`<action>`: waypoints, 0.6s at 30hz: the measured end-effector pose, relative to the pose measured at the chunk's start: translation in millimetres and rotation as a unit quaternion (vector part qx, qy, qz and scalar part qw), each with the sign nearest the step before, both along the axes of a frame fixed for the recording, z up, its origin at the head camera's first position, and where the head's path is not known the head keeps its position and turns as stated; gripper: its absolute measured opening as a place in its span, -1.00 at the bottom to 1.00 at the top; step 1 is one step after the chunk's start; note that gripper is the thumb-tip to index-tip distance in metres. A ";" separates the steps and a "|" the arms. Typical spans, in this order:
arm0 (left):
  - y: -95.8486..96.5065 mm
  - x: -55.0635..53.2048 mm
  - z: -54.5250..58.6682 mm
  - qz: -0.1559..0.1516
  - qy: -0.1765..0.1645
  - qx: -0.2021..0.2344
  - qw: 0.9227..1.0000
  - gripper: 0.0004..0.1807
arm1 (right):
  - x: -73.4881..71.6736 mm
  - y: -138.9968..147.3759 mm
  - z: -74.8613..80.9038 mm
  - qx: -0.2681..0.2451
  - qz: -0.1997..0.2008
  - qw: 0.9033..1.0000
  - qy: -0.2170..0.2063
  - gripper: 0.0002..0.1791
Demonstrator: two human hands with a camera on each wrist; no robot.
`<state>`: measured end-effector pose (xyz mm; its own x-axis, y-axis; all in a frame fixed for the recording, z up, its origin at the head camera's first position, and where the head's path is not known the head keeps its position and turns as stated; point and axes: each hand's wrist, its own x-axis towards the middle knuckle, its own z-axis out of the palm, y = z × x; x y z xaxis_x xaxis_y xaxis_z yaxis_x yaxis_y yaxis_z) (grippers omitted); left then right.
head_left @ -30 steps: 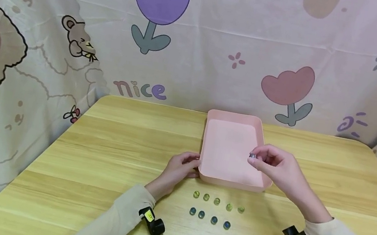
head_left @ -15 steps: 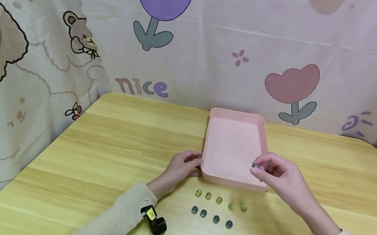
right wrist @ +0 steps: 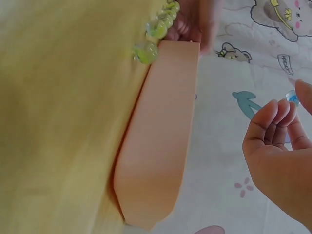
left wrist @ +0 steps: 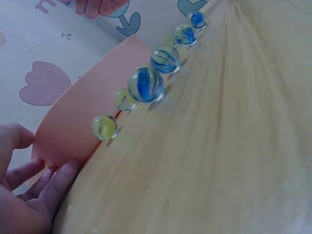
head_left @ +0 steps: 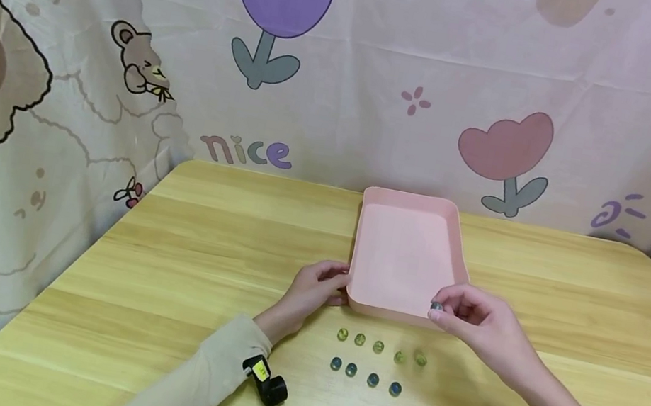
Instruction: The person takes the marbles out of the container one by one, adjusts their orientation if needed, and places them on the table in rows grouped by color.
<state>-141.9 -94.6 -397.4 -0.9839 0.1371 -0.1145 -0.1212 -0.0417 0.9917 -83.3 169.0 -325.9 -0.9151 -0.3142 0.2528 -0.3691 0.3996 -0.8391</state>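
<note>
In the head view a pink tray (head_left: 400, 259) lies on the table, and no marble shows in its visible inside. My left hand (head_left: 310, 294) rests against its left wall near the front corner; in the left wrist view the fingers (left wrist: 61, 183) touch the outer side. Above the tray's front right corner, my right hand (head_left: 488, 327) pinches a blue marble (head_left: 437, 306) between thumb and fingertips. The right wrist view also shows this held marble (right wrist: 292, 97). In front of the tray lie a row of yellow-green marbles (head_left: 378, 347) and, nearer, a row of blue marbles (head_left: 373, 380).
The wooden table (head_left: 211, 270) extends to both sides of the tray. Behind it hangs a patterned cloth (head_left: 353, 114) with flowers and a bear. Black wrist cameras (head_left: 269, 387) sit on both sleeves.
My right hand has moved toward the front of the tray and lower in the head view, with the marble still pinched. The left hand stays at the tray. The view has shifted slightly.
</note>
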 end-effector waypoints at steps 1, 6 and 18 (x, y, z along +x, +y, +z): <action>0.2 0.1 -0.6 -0.001 -0.001 0.002 1.000 -0.64 | 1.4 0.0 -1.1 -0.001 0.004 1.000 -0.001 -0.90; 2.3 0.7 0.0 -0.003 0.002 0.004 1.000 -0.64 | 7.7 2.8 -7.0 -0.003 0.018 1.000 0.002 -0.90; 2.7 0.9 2.5 -0.002 0.004 0.003 1.000 -0.65 | 15.9 8.9 -24.6 -0.003 0.096 0.995 -0.010 -0.86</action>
<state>-141.0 -91.9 -395.0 -0.9842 0.1417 -0.1063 -0.1139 -0.0465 0.9924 -67.4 177.8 -350.5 -0.8437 -0.4819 0.2367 -0.4206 0.3193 -0.8492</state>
